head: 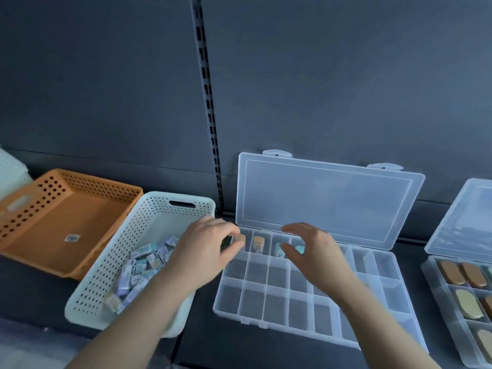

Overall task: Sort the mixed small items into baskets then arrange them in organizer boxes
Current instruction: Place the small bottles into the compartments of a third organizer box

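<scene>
Two dark grey wall panels (pixel 93 75) fill the upper half, flat and matte. Between them runs a pale metal upright (pixel 209 107) with a column of small dark slots, leaning slightly in the wide-angle view. Below lies a dark grey shelf surface (pixel 210 339) meeting the wall along a thin seam. The light is dim, cool and bluish

Only two arms in view: left forearm (pixel 149 315) and right forearm (pixel 375 328), slim, tapering to the wrists and bare all the way to the bottom edge, left hand (pixel 205 251) and right hand (pixel 314 254) bare too, fingertips (pixel 288 229) blurred, nail detail unreadable.
</scene>
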{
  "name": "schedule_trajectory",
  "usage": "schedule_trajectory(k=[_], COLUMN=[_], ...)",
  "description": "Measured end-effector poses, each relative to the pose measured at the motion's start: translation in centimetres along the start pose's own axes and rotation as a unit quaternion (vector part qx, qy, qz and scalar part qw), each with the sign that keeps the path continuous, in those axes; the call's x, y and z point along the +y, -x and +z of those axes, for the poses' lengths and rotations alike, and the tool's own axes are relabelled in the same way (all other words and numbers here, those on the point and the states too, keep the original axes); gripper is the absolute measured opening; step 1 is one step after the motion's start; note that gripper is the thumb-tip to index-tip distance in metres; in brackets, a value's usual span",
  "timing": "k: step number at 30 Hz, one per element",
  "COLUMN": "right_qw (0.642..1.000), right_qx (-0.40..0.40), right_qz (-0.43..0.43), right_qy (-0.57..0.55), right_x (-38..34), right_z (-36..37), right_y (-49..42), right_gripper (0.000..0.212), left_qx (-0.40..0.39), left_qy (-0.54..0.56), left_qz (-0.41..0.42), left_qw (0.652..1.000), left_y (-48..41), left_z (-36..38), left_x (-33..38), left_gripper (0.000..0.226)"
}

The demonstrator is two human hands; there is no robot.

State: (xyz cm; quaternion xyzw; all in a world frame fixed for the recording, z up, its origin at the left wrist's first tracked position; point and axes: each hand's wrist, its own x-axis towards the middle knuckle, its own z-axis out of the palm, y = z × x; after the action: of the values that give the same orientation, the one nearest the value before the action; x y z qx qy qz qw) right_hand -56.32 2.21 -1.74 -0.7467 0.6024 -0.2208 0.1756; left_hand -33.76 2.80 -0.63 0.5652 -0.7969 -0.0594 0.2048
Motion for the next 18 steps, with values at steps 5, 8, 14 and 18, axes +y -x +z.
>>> schedule_trajectory(k=[5, 8, 14, 18], right_qw=[0.996, 0.992, 0.983, 0.982], right_qx=[-0.029, -0.052, -0.09, -0.122], right_qz=[-0.038, -0.039, -0.041, -0.062], right_qy=[-0.07, -0.112, -0.153, -0.13], right_x=[-5.5, -8.3, -12.3, -14.1], right_z=[2.2, 3.9, 6.6, 8.3], right_y=[-1.0, -1.7, -3.3, -5.2], right_gripper=[0.026, 0.025, 0.024, 0.025], left_qx=[-0.06, -0.125, -0.237, -0.228], left_qy=[-0.021, -0.049, -0.073, -0.045], left_qz=[-0.124, -0.172, -0.144, -0.107], left_qw=[0.99, 0.976, 0.958, 0.967], left_y=[4.1, 4.8, 3.5, 2.8], left_z=[-4.1, -4.6, -2.8, -2.8], left_x=[-7.9, -12.6, -15.6, -16.3], left_gripper=[0.034, 0.045, 0.016, 0.015])
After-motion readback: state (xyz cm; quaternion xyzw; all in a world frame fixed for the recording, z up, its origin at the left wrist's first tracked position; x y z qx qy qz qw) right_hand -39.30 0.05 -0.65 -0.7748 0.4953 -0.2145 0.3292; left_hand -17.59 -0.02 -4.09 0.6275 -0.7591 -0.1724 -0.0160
